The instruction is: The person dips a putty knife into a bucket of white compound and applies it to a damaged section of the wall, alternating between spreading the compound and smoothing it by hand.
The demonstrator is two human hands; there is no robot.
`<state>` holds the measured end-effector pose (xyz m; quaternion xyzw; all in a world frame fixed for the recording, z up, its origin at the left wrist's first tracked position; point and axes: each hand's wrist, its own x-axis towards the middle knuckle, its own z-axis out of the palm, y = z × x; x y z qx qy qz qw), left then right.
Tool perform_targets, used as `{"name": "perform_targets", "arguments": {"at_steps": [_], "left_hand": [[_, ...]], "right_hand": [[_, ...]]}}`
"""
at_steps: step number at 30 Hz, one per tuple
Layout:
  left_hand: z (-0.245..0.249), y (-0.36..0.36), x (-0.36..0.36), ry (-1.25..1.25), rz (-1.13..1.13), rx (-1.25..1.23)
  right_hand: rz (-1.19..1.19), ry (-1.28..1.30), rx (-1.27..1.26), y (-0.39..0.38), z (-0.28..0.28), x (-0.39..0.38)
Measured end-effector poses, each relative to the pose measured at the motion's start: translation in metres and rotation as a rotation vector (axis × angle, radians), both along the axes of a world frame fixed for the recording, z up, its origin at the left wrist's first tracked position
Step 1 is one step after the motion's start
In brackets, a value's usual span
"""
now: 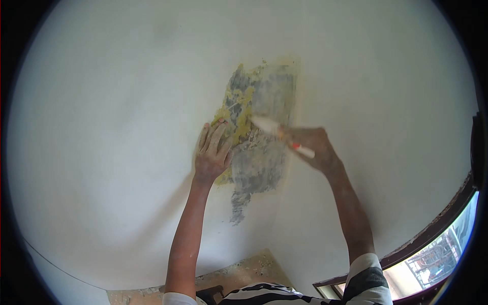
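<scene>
On wall (127, 101), left hand (212, 155) spread flat; right hand (311, 145) grips scraper (265, 124)

Smooth Matt Wall, Rough Bared Patch

The pale wall (117, 91) looks smooth and matt, like paint or plaster. Its grey patch (274, 89) is dull and streaky, with ragged edges; the yellow residue (244, 123) on it looks flaky and uneven. The hand tool's white-and-red handle (306, 151) seems to be smooth plastic, while its pale blade (266, 124) is too blurred to identify. The striped shirt (367, 277) is soft, matt cloth. Below, the brownish surface (244, 274) appears rough and gritty.
</scene>
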<state>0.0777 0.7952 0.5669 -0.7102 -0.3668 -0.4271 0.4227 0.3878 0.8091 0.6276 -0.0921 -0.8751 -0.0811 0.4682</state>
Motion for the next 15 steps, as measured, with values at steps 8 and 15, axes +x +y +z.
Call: {"name": "perform_targets", "arguments": {"at_steps": [8, 15], "left_hand": [[0.001, -0.001, 0.0, -0.013, -0.045, -0.005], [0.003, -0.005, 0.002, -0.043, -0.06, -0.024]], "right_hand": [[-0.121, 0.12, 0.263, 0.034, 0.107, -0.011], [-0.113, 0.247, 0.385, 0.022, 0.098, -0.013]]}}
